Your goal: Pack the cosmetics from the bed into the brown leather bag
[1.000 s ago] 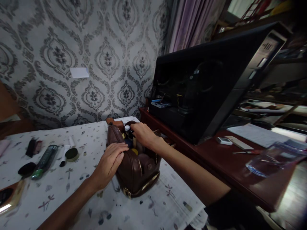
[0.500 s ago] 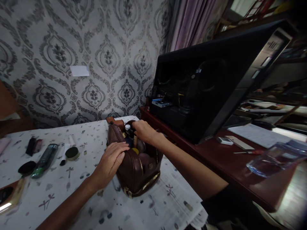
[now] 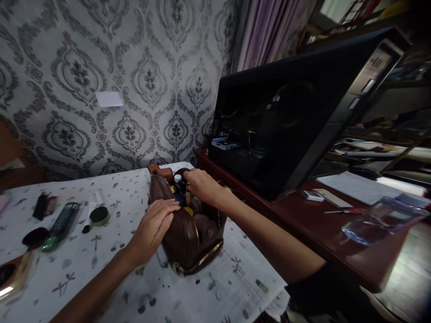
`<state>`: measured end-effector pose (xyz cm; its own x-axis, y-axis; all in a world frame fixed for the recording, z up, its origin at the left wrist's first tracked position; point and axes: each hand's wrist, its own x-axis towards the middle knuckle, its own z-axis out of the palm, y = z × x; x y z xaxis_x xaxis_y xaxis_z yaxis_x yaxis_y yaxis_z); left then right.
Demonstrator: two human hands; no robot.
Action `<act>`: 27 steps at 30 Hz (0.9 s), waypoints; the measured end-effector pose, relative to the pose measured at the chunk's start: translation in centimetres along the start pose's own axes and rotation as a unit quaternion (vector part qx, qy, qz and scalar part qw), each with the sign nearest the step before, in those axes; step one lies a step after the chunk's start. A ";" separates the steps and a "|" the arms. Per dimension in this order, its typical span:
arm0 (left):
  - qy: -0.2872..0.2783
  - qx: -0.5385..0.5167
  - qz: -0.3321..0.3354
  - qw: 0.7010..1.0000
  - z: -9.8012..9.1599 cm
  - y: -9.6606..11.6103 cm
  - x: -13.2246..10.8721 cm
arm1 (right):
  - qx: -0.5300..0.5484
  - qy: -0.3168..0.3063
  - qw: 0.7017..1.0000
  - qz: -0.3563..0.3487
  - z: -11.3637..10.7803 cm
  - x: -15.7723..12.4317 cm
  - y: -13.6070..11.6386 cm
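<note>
A brown leather cosmetic bag stands unzipped on the white patterned cloth, packed with small items. Inside it I see a white-capped bottle, a slim tan tube and a round yellow item. My left hand lies on the bag's left rim, fingers stretched out flat across the leather. My right hand reaches into the far end of the opening with curled fingers. Its fingertips are down among the contents, so whatever they grip is hidden.
Left of the bag lie a dark green tube, a round jar, a black round item and a gold compact. A black computer case stands on the red-brown desk, near a clear plastic container.
The view has shifted slightly. Both hands keep nearly the same places, the left on the bag's rim and the right inside the opening.
</note>
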<state>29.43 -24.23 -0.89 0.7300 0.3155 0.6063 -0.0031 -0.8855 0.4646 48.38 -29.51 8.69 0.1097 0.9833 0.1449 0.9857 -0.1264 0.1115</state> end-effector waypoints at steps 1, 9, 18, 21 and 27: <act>0.000 0.001 0.003 1.000 0.0 0.0 0.0 | 0.000 0.000 1.000 -0.003 0.0 0.0 0.0; 0.001 0.008 0.009 1.000 -0.1 0.0 0.1 | 0.014 -0.002 1.000 -0.013 0.3 -0.1 0.1; 0.000 0.009 0.009 1.000 0.0 0.0 0.0 | 0.033 -0.016 0.999 -0.005 -0.1 0.6 0.5; -0.002 0.011 0.006 1.000 0.0 -0.1 -0.1 | 0.033 -0.018 0.999 -0.007 -0.5 0.8 0.4; 0.000 0.011 0.005 1.000 0.0 -0.1 -0.1 | 0.027 -0.035 0.999 0.014 -0.4 0.9 -0.4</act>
<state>29.38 -24.14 -1.02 0.7302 0.3065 0.6106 0.0041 -0.8957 0.4447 48.03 -28.58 9.18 0.1435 0.9867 0.0770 0.9874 -0.1479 0.0557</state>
